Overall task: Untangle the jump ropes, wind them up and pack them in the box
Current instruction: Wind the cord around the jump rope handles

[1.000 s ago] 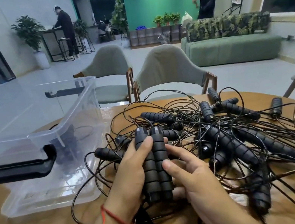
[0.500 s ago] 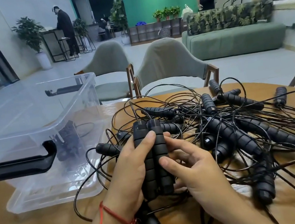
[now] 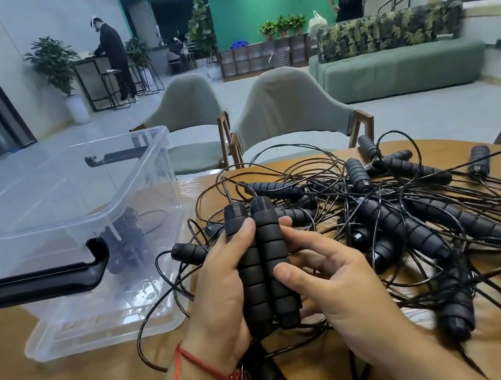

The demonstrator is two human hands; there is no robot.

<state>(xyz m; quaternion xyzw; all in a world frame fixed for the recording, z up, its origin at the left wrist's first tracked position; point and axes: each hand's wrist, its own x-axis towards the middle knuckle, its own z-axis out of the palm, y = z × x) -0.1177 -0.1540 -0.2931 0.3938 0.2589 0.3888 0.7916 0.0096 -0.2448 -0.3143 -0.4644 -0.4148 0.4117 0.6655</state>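
Fingers [image 3: 240,232] around handles [image 3: 272,248]; rope [image 3: 124,242] in box [image 3: 57,220]

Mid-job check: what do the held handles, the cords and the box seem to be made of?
The handles are matte black and ribbed in rings, likely foam or soft rubber. The cords are thin and glossy black and hold springy loops, so probably plastic-coated wire. The box is clear rigid plastic with see-through walls; its matte black latches look like plastic too.

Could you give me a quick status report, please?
Holding paired foam handles upright in left grip and right grip. Cords trail into tangled pile. Open clear box left of pile.
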